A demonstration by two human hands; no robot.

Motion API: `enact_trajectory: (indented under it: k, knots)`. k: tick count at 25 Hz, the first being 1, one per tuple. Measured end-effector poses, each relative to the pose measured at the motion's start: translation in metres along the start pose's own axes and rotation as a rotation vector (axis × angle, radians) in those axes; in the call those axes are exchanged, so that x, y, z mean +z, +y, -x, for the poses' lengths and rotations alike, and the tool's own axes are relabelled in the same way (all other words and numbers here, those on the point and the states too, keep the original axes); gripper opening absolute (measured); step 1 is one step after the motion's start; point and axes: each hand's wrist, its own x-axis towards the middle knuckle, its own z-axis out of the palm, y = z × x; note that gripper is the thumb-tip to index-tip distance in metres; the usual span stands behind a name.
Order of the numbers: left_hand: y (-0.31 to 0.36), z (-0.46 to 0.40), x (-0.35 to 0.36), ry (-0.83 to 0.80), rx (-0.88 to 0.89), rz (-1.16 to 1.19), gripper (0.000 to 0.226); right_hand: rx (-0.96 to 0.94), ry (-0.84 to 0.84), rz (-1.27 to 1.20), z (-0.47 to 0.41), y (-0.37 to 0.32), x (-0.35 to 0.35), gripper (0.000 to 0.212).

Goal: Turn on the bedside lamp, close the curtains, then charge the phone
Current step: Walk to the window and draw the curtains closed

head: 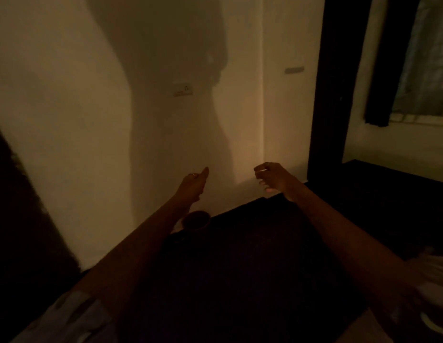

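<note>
The wall (67, 100) filled most of the view, lit warm and low and carrying a broad shadow of the person, which suggested the lamp was already on somewhere out of frame. At the right, past a dark upright frame (324, 95), the window (428, 70) showed pale with a dark curtain (386, 82) hanging at its left side, seemingly not yet drawn across; closing it looked like the step in hand, best done by taking the curtain's edge high and pulling evenly. The dark surface (252, 256) below left room between the arms, though the frame stood between hands and window. A small cup (196, 220) sat just under the left forearm, easy to knock. A socket plate (183, 89) was on the wall. The left hand (194, 185) reached forward, fingers fairly straight, holding nothing; the right hand (271, 177) was loosely curled and empty. No phone was visible.
</note>
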Motion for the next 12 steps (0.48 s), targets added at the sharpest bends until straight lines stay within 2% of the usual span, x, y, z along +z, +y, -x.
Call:
enact_trajectory:
  k: [4,12]
  knots:
    - [0.014,-0.106,0.014,-0.094,0.029,0.014,0.035,0.036,0.084,0.004,-0.083,0.002,-0.009,0.017]
    - [0.040,-0.296,0.116,-0.299,0.095,0.031,0.030,0.111,0.276,0.097,-0.232,0.045,-0.088,0.030]
